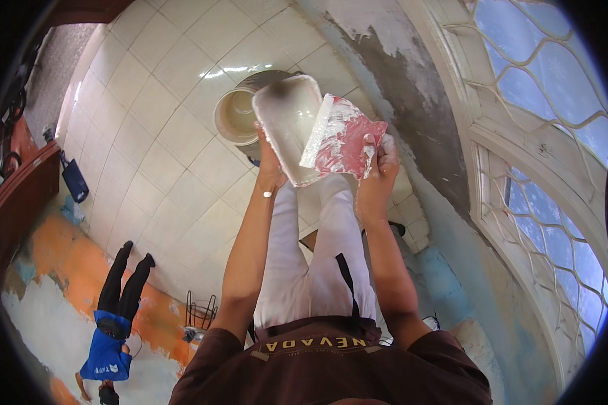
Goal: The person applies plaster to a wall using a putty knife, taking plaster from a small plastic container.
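My left hand [270, 162] grips the left side of a whitish rectangular tray [284, 135], its rim crusted with white. Inside, the tray looks pale, with a dark blurred patch near its far end. Closed round the narrow end of a wide red putty scraper [348, 138] is my right hand [380, 162], its fingers smeared white. White filler coats the scraper's straight edge and streaks its red face. That edge lies over the tray's right side; whether the two touch I cannot tell.
On the tiled floor [162, 121], beyond the tray, stands a bucket [231, 116]. A patchy wall [412, 88] and grilled windows [544, 74] run along the right. Lower left is a person in blue [108, 347]; a wire stand [199, 312] sits nearby. Brown wooden furniture [23, 182] edges the left.
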A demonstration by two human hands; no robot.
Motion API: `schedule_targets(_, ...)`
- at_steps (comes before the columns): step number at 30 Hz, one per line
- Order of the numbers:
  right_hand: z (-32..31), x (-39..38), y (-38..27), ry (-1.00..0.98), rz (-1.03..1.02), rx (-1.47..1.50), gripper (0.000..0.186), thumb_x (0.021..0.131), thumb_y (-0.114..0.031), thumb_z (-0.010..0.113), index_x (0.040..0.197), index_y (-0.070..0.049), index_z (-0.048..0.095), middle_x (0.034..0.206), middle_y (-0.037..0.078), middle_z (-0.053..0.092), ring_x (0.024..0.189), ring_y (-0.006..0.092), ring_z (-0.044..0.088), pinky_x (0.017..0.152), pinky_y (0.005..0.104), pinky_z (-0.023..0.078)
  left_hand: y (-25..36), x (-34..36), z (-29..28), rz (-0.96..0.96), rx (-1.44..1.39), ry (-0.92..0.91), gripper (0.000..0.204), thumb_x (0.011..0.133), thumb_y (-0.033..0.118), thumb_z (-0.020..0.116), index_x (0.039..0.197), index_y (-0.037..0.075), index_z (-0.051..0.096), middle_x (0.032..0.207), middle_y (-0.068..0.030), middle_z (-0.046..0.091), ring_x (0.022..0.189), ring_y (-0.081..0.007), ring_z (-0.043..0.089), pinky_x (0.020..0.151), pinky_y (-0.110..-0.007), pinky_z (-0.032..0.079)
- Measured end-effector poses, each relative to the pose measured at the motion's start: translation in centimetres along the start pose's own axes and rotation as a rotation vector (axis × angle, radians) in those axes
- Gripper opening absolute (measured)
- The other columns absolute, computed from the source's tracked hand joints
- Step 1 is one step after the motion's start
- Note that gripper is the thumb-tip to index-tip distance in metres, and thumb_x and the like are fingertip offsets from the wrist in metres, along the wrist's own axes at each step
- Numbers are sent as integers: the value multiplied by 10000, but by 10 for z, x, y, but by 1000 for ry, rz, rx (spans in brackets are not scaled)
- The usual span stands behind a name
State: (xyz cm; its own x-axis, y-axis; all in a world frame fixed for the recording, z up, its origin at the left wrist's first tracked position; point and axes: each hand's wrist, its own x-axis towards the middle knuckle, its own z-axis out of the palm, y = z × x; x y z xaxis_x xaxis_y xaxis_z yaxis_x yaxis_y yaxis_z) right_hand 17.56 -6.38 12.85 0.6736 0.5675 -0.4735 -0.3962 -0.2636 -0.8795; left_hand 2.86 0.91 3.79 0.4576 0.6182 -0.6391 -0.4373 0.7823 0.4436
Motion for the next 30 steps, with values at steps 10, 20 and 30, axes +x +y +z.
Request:
schedule_targets(10, -88, 72, 73, -217, -366, -584, 296, 846, -75, 597, 1135, -17, 565, 1119, 113, 599, 995, 180, 601, 830, 287, 504, -30, 13, -28, -11, -31, 54, 753, 930, 637, 267, 1469, 115, 201, 1471, -98, 316, 1316, -254, 367, 1091, -401, 336)
schedule_targets(20, -42, 332, 198, 148, 526, 897, 269, 928, -121, 453, 1059, 96, 544, 1018, 182, 633, 901, 263, 629, 747, 329, 572, -86, 4, -64, 66, -50, 227, 631, 952, 514, 387, 1418, 100, 291, 1370, -123, 434, 1204, -300, 495, 984, -478, 455)
schedule_targets(30, -68, 359, 165, 43, 364, 1316, 328, 968, -130, 427, 1206, 88, 485, 1209, 179, 570, 1038, 223, 593, 851, 308, 561, -155, 10, -62, -51, -97, 307, 791, 902, 685, 271, 1466, 136, 203, 1462, -101, 315, 1320, -270, 352, 1069, -413, 351)
